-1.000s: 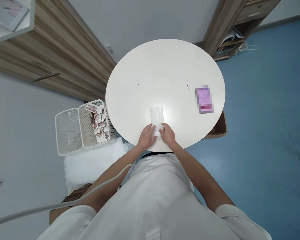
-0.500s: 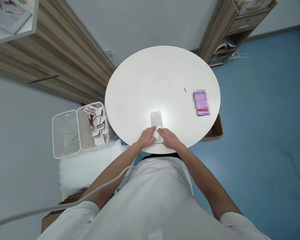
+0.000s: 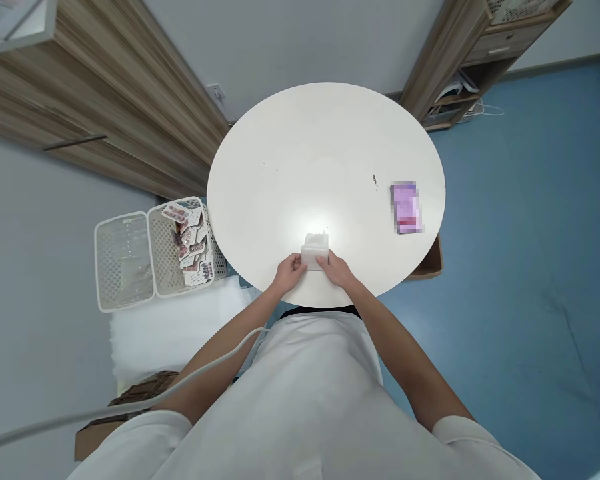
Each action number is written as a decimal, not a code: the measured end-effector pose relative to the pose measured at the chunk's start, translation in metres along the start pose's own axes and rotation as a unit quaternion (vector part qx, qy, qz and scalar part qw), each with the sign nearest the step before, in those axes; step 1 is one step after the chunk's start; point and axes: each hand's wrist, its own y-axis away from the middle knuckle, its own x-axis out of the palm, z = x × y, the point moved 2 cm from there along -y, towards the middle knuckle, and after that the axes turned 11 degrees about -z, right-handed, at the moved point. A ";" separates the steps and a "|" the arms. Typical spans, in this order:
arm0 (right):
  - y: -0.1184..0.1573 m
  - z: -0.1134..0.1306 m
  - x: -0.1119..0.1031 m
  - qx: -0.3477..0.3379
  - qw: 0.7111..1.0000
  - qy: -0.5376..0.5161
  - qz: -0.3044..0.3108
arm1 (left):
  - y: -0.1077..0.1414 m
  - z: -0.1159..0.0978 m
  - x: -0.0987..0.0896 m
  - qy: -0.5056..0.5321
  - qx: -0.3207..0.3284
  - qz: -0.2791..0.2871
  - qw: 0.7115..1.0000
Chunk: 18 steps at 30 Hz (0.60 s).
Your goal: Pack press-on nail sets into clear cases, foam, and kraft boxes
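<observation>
A folded white foam sheet [image 3: 314, 257] lies near the front edge of the round white table [image 3: 325, 133]. Its lower part forms a neat flat packet, and a shorter uneven flap shows beyond it. My left hand [image 3: 289, 273] holds the packet's left side with curled fingers. On the opposite side my right hand [image 3: 339, 269] grips the edge, its thumb resting on top. Whether anything is wrapped inside cannot be seen.
A pixelated purple item [image 3: 406, 208] lies at the table's right. Left of the table, a white plastic basket [image 3: 163, 293] holds several cards with reddish ovals, beside a stack of white sheets [image 3: 175, 327]. A pale cable [image 3: 200, 373] crosses my left arm. A cardboard box [image 3: 429, 263] stands below right.
The white sheet has been folded over into a shorter packet. My hands have moved from pressing on top of it to holding its two sides.
</observation>
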 end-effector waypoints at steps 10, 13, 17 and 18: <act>-0.001 0.000 0.013 0.077 0.992 -0.020 -0.099 | -0.012 -0.006 0.003 -0.105 -0.037 -0.050 0.993; -0.003 -0.003 0.011 0.106 0.989 -0.068 -0.072 | -0.012 -0.005 0.006 -0.127 -0.044 -0.057 0.989; 0.003 -0.006 -0.002 0.098 0.988 -0.076 -0.094 | -0.009 -0.007 0.010 -0.150 -0.072 -0.081 0.983; 0.005 -0.006 -0.007 0.067 0.988 -0.053 -0.126 | -0.008 -0.008 0.010 -0.153 -0.080 -0.089 0.981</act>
